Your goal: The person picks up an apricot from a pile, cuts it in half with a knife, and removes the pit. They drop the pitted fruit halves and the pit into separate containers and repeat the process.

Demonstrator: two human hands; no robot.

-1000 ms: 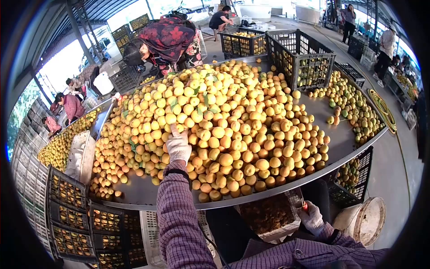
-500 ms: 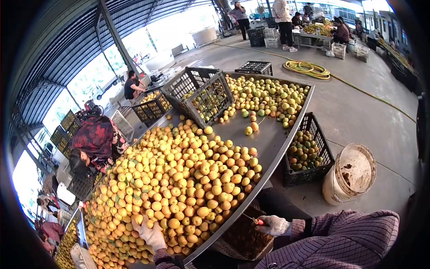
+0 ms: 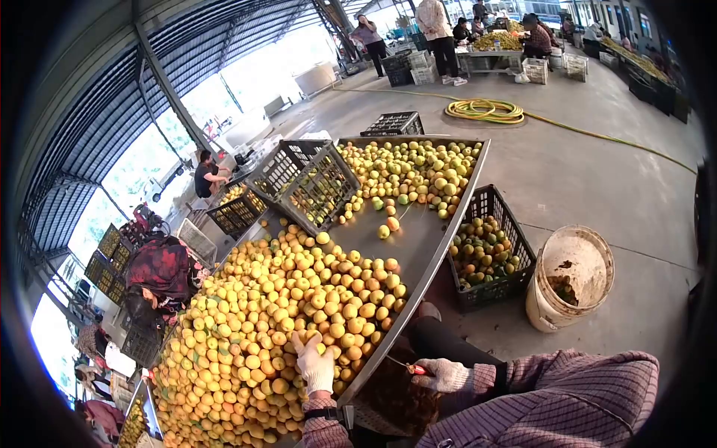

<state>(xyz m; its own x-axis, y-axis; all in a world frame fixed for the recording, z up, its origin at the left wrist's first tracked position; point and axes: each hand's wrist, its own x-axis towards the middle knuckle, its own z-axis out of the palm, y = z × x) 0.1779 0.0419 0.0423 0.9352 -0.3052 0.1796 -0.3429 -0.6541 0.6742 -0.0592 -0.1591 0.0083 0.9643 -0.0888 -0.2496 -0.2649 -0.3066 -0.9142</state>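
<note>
My left hand (image 3: 315, 366), in a pale knit glove, lies on the heap of yellow-orange fruit (image 3: 246, 336) with its fingers spread over the fruit. One yellow fruit shows at its fingertips. At the metal table's near edge, my right hand (image 3: 446, 375), gloved too, is closed around a red-handled tool (image 3: 418, 369) with a thin metal shaft pointing left. Below that tool, partly hidden under the table edge, stands a crate (image 3: 399, 407) with dark brown contents.
On the sloping metal table (image 3: 426, 243), a tilted black crate (image 3: 302, 183) stands beside greener fruit (image 3: 418, 172). To the right are a crate of greenish fruit (image 3: 485, 254) and a dirty white bucket (image 3: 571, 276). A coiled yellow hose (image 3: 485, 111) lies on the floor. Someone bends over at left (image 3: 160, 272).
My left hand has moved right and up across the fruit heap, closer to the table's near edge. My right hand still grips the red-handled tool. The view has shifted slightly.
</note>
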